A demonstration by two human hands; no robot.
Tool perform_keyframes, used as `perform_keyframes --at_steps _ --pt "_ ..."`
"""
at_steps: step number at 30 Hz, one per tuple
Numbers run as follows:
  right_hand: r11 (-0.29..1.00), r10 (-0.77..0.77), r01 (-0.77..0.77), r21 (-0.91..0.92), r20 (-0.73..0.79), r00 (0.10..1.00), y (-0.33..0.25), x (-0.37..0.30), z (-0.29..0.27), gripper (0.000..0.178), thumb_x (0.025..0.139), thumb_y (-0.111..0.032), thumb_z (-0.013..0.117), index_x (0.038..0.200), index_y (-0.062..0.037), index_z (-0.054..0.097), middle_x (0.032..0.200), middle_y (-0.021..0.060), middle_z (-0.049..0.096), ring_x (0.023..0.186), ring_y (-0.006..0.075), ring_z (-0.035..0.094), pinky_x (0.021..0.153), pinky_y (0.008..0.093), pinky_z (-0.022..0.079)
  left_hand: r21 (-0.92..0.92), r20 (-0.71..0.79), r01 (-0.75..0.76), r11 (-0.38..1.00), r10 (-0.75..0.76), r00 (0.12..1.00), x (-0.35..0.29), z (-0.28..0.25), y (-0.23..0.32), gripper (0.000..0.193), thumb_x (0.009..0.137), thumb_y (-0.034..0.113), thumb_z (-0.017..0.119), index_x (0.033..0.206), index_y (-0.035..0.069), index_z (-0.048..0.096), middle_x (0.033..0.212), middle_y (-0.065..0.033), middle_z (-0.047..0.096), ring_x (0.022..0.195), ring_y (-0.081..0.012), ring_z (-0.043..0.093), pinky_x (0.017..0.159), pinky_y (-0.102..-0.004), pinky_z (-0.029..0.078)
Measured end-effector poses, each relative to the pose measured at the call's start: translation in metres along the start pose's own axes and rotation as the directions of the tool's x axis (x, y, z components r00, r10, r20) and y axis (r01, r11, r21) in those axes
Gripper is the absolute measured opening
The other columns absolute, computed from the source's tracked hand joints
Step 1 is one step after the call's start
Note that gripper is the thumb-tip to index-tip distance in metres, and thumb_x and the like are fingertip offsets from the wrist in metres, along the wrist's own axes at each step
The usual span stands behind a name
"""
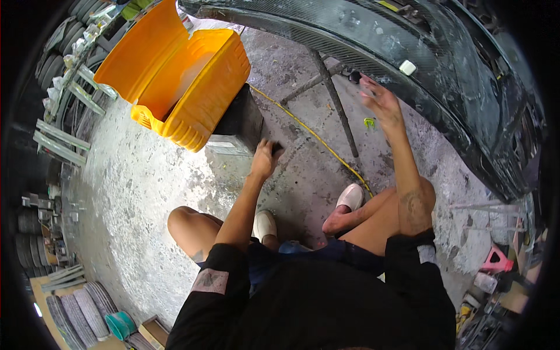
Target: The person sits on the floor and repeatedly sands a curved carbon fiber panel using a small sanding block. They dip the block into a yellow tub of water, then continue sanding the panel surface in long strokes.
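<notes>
My left hand [265, 160], in front of the black box-shaped container [240, 119], has its fingers curled round a small dark thing [277, 148] whose kind I cannot make out. My right hand [382, 104] is raised beside the lower edge of a large dark, scuffed vehicle body panel [373, 44], fingers apart and slightly blurred. A small black rounded piece [354, 76] shows right by its fingertips; whether they touch it I cannot tell. On the panel above this hand sits a small white block [407, 67].
A yellow plastic bin [201, 111] with raised lid rests on the black container. A metal stand [333, 99] supports the panel, and a yellow cord [309, 129] crosses the stained floor. A bright green piece [369, 122] lies below my right hand. Tyres [73, 321] line the left side.
</notes>
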State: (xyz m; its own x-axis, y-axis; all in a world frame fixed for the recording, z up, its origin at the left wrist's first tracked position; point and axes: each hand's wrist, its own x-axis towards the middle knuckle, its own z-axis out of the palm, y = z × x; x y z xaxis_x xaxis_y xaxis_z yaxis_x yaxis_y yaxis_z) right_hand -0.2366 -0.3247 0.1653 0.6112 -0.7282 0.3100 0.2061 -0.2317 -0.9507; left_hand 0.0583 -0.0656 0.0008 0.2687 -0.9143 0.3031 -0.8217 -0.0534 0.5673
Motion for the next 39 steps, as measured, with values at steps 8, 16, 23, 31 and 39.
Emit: perform_keyframes --at_steps 8,16,23,31,39 --pt "0.656 -0.163 0.364 0.661 -0.347 0.923 -0.054 0.007 0.047 0.062 0.098 -0.040 0.069 0.146 -0.0079 0.049 0.149 0.0076 0.054 0.135 0.0250 0.052 0.119 0.0501 0.039 -0.004 -0.662 -0.461 0.887 0.344 0.667 0.148 -0.087 0.226 0.043 0.090 0.010 0.077 0.128 -0.001 0.060 0.119 -0.0194 0.057 0.112 -0.0363 0.056 0.097 -0.0417 0.048" --pt "0.772 -0.107 0.394 0.499 -0.509 0.854 -0.066 0.010 0.059 0.059 0.100 -0.041 0.058 0.147 -0.0073 0.047 0.148 0.0101 0.053 0.134 0.0250 0.052 0.116 0.0485 0.039 0.064 -0.787 -0.544 0.836 0.377 0.487 0.183 -0.063 0.250 0.047 0.084 0.012 0.079 0.126 0.001 0.061 0.119 -0.0173 0.058 0.109 -0.0331 0.051 0.097 -0.0449 0.037" --pt "0.803 -0.071 0.383 0.457 -0.564 0.823 -0.056 0.006 0.059 0.067 0.100 -0.047 0.055 0.151 -0.0056 0.043 0.153 0.0118 0.049 0.139 0.0288 0.048 0.119 0.0521 0.035 -0.024 -0.890 -0.500 0.866 0.209 0.405 0.199 -0.074 0.255 0.043 0.086 0.008 0.077 0.124 -0.003 0.060 0.116 -0.0196 0.058 0.112 -0.0361 0.052 0.099 -0.0443 0.039" --pt "0.814 -0.174 0.431 0.389 -0.544 0.821 -0.060 0.014 0.059 0.069 0.099 -0.049 0.054 0.152 -0.0083 0.043 0.152 0.0097 0.051 0.139 0.0281 0.048 0.120 0.0522 0.033 -0.033 -0.878 -0.508 0.861 0.218 0.425 0.201 -0.068 0.247 0.040 0.086 0.009 0.076 0.122 -0.001 0.062 0.115 -0.0169 0.059 0.112 -0.0325 0.051 0.097 -0.0431 0.038" --pt "0.801 -0.130 0.438 0.409 -0.595 0.793 -0.053 0.014 0.054 0.071 0.097 -0.052 0.057 0.152 -0.0079 0.045 0.152 0.0096 0.051 0.139 0.0284 0.048 0.121 0.0506 0.032 -0.054 -0.863 -0.471 0.880 0.197 0.466 0.190 -0.058 0.243 0.040 0.082 0.007 0.077 0.119 0.004 0.063 0.112 -0.0134 0.060 0.107 -0.0313 0.052 0.096 -0.0427 0.037"
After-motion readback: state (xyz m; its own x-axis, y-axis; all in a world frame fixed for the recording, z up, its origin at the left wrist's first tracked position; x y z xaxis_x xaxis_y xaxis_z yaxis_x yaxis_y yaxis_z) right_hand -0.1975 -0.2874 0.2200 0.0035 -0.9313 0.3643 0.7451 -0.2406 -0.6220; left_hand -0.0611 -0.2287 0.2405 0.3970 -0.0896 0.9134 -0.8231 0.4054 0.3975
